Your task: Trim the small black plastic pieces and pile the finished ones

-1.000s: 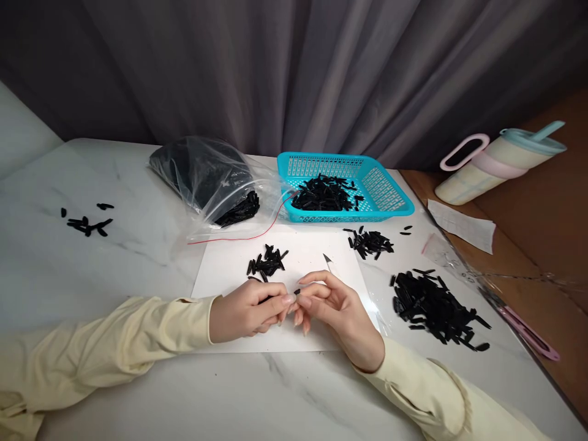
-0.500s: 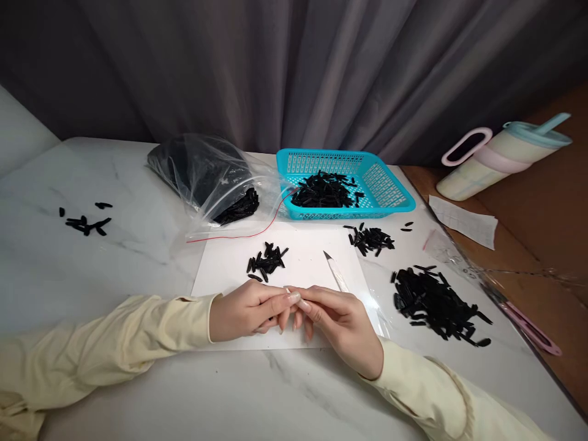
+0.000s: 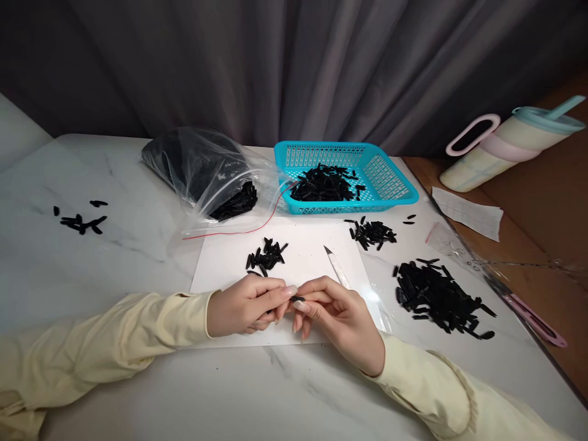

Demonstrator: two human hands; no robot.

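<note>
Grey-veined white surface (image 3: 151,386) fills the foreground; over white paper (image 3: 215,263), the left hand (image 3: 245,306) and right hand (image 3: 346,315) pinch one slim black piece (image 3: 297,299). It looks light, stiff, perhaps brittle: best held by its ends. Beyond lie similar black pieces (image 3: 267,255), then a turquoise perforated plastic basket (image 3: 399,184).

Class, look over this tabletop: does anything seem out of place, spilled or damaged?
Nothing looks damaged. A few black pieces lie scattered at far left, away from the large pile at right, like strays. The plastic bag sits askew, its red-striped edge seeming to lap the blue basket.
</note>
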